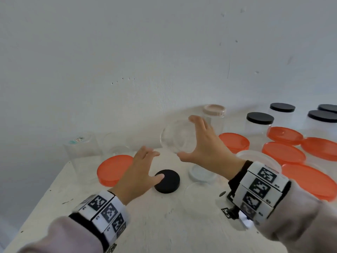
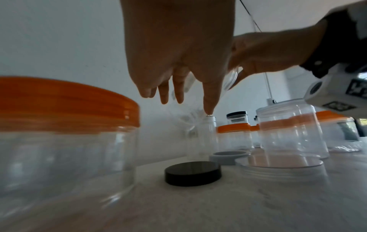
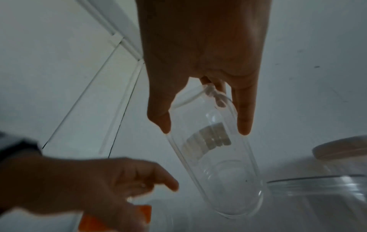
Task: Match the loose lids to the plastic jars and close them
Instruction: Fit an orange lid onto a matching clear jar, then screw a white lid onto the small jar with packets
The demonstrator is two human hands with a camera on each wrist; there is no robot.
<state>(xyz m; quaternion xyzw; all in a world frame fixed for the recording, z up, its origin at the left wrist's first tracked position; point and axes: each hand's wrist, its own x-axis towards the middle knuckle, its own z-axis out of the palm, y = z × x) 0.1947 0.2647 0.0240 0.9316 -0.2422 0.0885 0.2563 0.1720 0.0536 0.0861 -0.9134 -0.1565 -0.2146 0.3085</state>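
Holding a clear jar (image 1: 176, 136) tilted and off the counter (image 1: 164, 225) in the right hand (image 1: 206, 143), thumb and fingers (image 3: 245, 113) spread round its wall in a loose grip, open mouth turned toward the head camera. Just behind the black lid (image 1: 167, 181) and above it, that jar; no lid on it yet. Left hand (image 1: 140, 168) hovering beside the black lid with fingers (image 2: 208, 100) straight and relaxed, holding nothing, thumb close over the lid's near-left edge; contact or not, impossible to say. Step in hand, by the look of it: pairing this jar with a lid, the black one being the likely candidate. Next move calls for lifting the black lid, bringing the jar upright or steady, and setting the lid square on the mouth before turning. Left of the black lid, a jar with an orange lid (image 1: 114, 169); right of it, a pale grey lid (image 1: 201, 174) and a clear lid (image 1: 200, 193) lying flat on the counter. Farther right of the black lid, several orange-lidded and black-lidded jars, partly cut by the frame edge. Hard to make out: outlines of the clear open jars behind and left of the black lid, and whether jar mouth and black lid match in width. Wrist views blurred and dim.
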